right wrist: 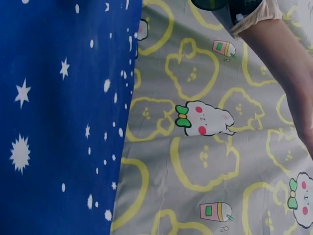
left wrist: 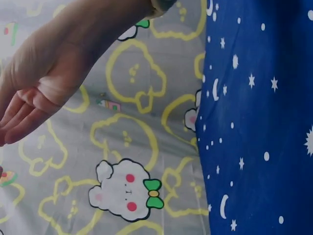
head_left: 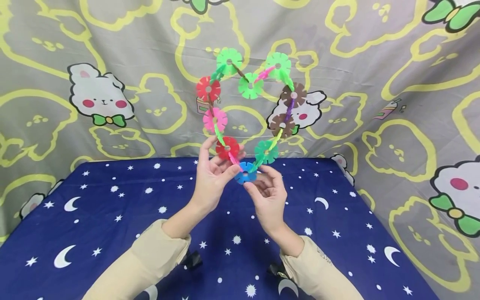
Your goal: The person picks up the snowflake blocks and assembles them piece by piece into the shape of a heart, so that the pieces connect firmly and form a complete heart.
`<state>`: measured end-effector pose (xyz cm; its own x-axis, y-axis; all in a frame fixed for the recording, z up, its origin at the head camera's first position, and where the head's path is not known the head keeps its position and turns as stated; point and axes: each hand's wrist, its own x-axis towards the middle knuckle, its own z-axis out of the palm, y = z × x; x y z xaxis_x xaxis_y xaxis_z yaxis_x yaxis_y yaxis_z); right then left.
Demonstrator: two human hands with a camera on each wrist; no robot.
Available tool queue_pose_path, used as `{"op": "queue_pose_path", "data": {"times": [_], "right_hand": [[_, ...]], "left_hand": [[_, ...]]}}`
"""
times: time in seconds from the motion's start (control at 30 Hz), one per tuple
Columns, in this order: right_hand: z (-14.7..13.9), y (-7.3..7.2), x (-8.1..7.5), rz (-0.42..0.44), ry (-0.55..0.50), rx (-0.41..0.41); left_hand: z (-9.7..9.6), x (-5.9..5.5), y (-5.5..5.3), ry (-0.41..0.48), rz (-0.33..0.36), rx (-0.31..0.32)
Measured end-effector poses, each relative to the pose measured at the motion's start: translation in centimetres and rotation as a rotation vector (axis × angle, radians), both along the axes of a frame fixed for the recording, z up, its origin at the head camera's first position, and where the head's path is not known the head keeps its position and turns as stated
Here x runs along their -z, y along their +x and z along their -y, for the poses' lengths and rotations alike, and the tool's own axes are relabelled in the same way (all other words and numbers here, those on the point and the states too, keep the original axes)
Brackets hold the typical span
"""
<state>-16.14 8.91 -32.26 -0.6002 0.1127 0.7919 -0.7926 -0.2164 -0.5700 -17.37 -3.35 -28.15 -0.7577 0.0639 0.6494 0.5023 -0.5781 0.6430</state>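
Note:
A heart-shaped ring of interlocking notched plastic discs is held upright over the table in the head view. Its bottom tip is a blue disc (head_left: 245, 173), with a red disc (head_left: 227, 148) up the left side and a teal-green disc (head_left: 266, 152) up the right. Light-green discs form the top, dipping at a middle disc (head_left: 251, 86). My left hand (head_left: 213, 177) grips the lower left, thumb at the blue disc and fingers behind the red one. With thumb and fingers, my right hand (head_left: 268, 196) pinches the bottom at the blue disc. Both wrist views leave the ring out of frame.
A dark blue cloth (head_left: 123, 191) with white moons and stars covers the table. Behind and at the sides hangs a grey curtain (head_left: 150, 54) with yellow outlines and white rabbits. Beige sleeves (head_left: 150, 254) cover both forearms.

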Motion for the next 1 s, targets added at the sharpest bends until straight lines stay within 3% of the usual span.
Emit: {"op": "queue_pose_path", "data": {"times": [0.13, 0.47, 0.6, 0.77, 0.9, 1.0], "right_hand": [[-0.3, 0.1, -0.1, -0.005, -0.002, -0.006], [-1.5, -0.5, 0.1, -0.038, 0.161, 0.016], [-1.7, -0.6, 0.2, -0.010, 0.192, 0.031], [-1.9, -0.8, 0.5, 0.032, 0.238, 0.025], [-2.3, -1.0, 0.9, 0.035, 0.354, 0.135], [-2.6, -1.1, 1.2, 0.068, 0.434, 0.204]], "left_hand": [[0.1, 0.0, 0.2, -0.019, 0.020, 0.004], [-0.2, 1.2, 0.2, -0.050, 0.033, -0.052], [-0.2, 1.5, 0.3, -0.097, 0.056, -0.079], [0.1, 1.8, 0.0, -0.194, 0.071, -0.134], [0.4, 2.3, -0.3, -0.318, 0.087, -0.185], [0.7, 2.9, -0.7, -0.459, 0.071, -0.284]]}}
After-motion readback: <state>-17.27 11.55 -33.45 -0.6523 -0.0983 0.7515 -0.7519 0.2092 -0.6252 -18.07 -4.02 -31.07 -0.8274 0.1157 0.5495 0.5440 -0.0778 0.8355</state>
